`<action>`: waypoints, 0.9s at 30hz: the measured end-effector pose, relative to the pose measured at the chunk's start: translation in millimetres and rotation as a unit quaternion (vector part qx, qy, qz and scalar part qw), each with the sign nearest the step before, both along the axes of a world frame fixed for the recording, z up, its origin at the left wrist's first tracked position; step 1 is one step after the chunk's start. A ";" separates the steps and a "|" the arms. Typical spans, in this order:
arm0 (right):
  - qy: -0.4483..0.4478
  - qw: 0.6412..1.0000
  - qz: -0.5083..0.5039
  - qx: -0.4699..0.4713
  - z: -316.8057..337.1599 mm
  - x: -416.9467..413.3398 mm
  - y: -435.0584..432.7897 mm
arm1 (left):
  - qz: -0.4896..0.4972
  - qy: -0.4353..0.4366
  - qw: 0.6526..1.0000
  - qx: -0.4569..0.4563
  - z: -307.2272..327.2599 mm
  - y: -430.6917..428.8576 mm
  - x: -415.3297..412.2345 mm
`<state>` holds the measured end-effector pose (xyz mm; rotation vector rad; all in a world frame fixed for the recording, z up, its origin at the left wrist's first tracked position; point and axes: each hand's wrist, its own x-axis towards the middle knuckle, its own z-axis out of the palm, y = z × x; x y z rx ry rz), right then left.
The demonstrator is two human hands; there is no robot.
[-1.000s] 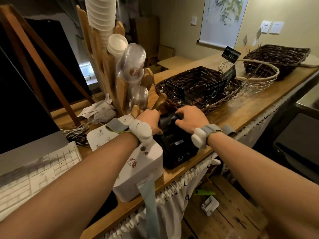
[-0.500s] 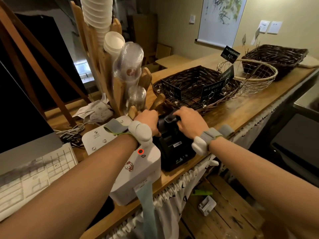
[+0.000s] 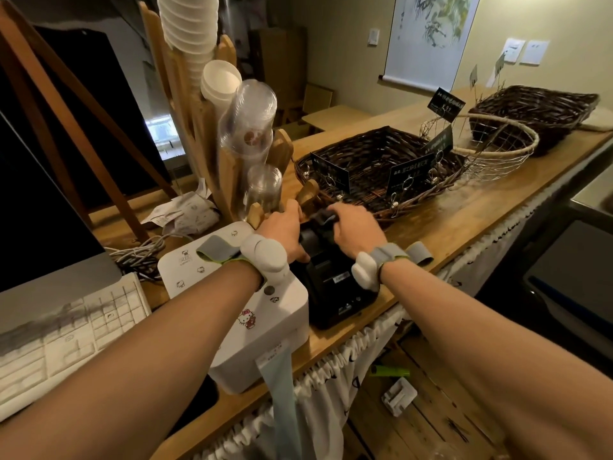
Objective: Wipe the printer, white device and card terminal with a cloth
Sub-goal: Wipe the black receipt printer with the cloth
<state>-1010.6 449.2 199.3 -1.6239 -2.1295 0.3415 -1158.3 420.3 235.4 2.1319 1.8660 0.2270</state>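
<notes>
Head view: gripping black box-shaped printer [image 3: 333, 298] at its left side with left hand [image 3: 286, 231], holding dark crumpled cloth [image 3: 322, 216] on its top in curled right hand [image 3: 353, 230]. Sits at wooden table [image 3: 447, 234] edge, just beside white boxy device [image 3: 255, 330].

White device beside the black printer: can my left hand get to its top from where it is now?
Probably yes. The left hand grips the printer right beside the white device. Your forearm crosses above its top, and nothing I can see blocks the way.
</notes>
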 end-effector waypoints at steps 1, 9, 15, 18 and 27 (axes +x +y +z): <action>0.001 1.000 -0.010 -0.009 1.2 2.0 1.2 | 0.003 -0.001 1.000 -0.002 0.8 0.2 -0.1; -0.011 0.999 0.036 -0.020 -3.9 12.1 -12.2 | -0.006 0.008 1.000 -0.013 3.0 0.8 0.5; -0.011 0.997 -0.043 -0.062 -16.3 58.3 -30.6 | -0.008 0.060 0.998 -0.019 3.3 -1.7 2.3; -0.016 0.996 -0.033 -0.076 -14.6 60.7 -35.5 | -0.010 0.062 0.998 -0.019 4.2 -3.5 4.1; -0.027 0.999 0.006 -0.039 -12.7 62.2 -36.4 | 0.009 0.043 0.999 -0.019 2.5 -4.8 3.0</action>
